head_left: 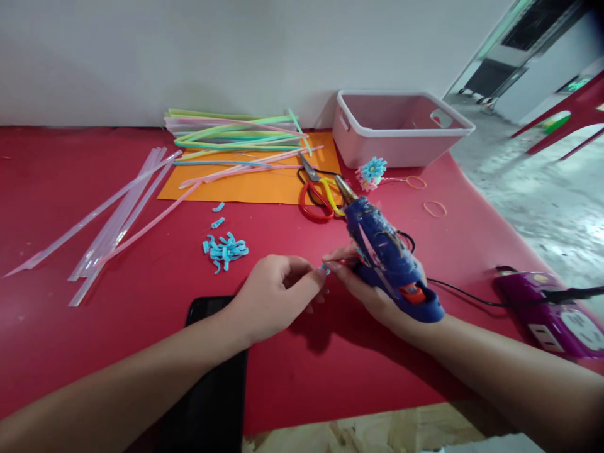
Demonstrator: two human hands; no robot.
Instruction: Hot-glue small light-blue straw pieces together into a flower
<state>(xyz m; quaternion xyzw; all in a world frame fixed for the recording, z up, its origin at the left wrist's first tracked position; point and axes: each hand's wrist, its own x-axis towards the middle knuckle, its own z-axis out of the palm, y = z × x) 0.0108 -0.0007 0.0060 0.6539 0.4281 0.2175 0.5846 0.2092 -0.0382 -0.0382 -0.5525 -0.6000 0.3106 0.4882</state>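
1. Red worktop (330, 390): one flat black tablet (207, 402) at the near edge, open surface rightward.
2. Left hand (278, 296) and right hand (363, 290) pinch one tiny light-blue fuzzy piece (324, 268) mid-worktop; the right also holds one blue glue gun (387, 251).
3. Two fuzzy light-blue strips (218, 223) beyond one matching pile (227, 250).
4. One pink plastic basket (391, 146), far right corner.
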